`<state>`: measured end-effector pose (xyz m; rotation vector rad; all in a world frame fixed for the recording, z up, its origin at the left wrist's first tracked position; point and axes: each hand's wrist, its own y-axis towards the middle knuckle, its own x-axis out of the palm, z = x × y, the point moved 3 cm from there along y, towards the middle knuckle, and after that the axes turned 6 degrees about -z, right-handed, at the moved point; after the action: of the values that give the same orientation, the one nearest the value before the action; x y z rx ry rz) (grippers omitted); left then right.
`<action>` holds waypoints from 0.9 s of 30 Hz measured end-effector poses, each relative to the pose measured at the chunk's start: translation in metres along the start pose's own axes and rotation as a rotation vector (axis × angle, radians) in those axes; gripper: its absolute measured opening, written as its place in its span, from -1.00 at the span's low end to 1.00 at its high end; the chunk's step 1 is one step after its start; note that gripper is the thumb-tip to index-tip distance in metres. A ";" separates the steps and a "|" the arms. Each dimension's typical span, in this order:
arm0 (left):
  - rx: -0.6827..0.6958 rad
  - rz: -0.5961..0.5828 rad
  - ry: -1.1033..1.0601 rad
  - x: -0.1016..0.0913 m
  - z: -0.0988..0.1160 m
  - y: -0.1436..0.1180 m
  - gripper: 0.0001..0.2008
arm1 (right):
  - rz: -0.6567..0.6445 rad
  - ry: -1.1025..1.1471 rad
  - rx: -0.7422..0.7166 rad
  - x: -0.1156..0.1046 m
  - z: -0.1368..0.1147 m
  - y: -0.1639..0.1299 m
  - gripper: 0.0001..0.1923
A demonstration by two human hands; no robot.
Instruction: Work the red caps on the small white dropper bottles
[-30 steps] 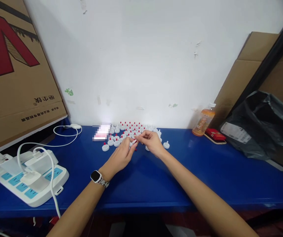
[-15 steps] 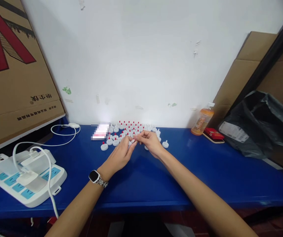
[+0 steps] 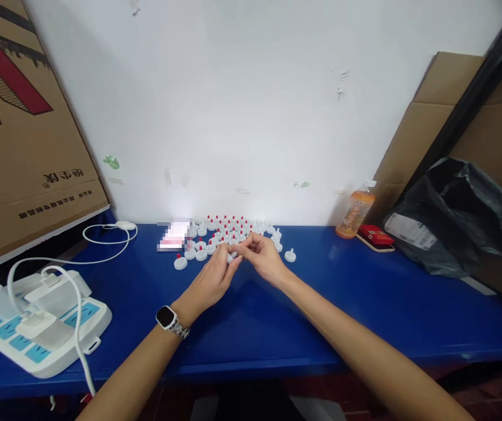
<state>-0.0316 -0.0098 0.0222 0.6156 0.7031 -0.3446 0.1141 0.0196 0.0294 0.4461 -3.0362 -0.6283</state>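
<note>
Hands meeting above blue table [image 3: 251, 316]: left hand [image 3: 213, 279] and right hand [image 3: 263, 257] pinching small white cap [image 3: 232, 255] between fingertips, just before cap cluster [image 3: 228, 231]; red tip seen earlier now hidden, pair closing tighter

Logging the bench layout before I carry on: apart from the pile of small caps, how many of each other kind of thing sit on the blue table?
Power strip: 1
Orange drink bottle: 1
Red packet: 1
Black plastic bag: 1
White puck on a cable: 1
Total: 5
Both hands meet over the caps, too many and too small to count.
</note>
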 end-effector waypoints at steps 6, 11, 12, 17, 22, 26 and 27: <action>-0.034 0.133 0.112 -0.007 -0.006 0.004 -0.63 | 0.193 -0.441 -0.108 -0.058 -0.017 0.004 -0.75; -0.025 0.117 0.201 -0.008 -0.008 0.009 -0.78 | 0.055 -0.763 -0.011 -0.086 -0.012 0.021 -0.87; -0.018 0.120 0.220 -0.009 -0.008 0.009 -0.80 | -0.002 -0.829 0.007 -0.087 -0.009 0.026 -0.89; -0.035 0.162 0.297 -0.016 -0.013 0.009 -0.81 | -0.173 -1.093 0.106 -0.084 0.005 0.043 -0.93; -0.056 0.154 0.317 -0.019 -0.021 0.009 -0.79 | -0.189 -1.160 0.172 -0.076 0.016 0.047 -0.91; -0.100 0.161 0.297 -0.028 -0.030 0.008 -0.79 | -0.114 -1.132 0.161 -0.072 0.018 0.041 -0.96; -0.123 0.165 0.291 -0.031 -0.032 0.007 -0.79 | -0.104 -1.131 0.164 -0.071 0.017 0.039 -0.95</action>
<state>-0.0660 0.0192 0.0271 0.6086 0.9382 -0.0569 0.1700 0.0804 0.0321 0.3057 -4.1738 -0.8584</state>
